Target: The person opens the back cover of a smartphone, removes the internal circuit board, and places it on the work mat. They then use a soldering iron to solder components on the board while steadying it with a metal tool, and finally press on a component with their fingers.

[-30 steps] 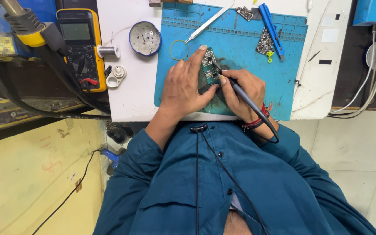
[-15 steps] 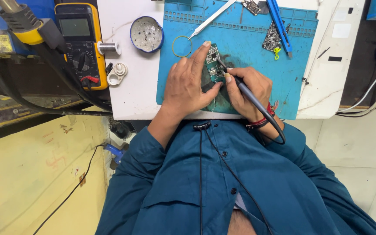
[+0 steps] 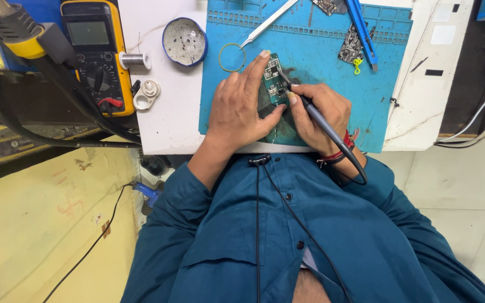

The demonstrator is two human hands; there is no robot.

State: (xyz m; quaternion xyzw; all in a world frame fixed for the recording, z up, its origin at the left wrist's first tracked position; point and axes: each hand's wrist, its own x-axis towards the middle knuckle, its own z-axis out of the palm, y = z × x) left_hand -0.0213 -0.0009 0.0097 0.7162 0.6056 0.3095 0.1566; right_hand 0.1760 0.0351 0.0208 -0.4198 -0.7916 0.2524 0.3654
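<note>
Matt blue mat [image 3: 332, 123], seemingly rubbery; glossy green circuit board [image 3: 273, 84].

Bright, even overhead light; soft shadows under hands; sharp focus throughout; slight wide-angle bending at frame edges.
</note>
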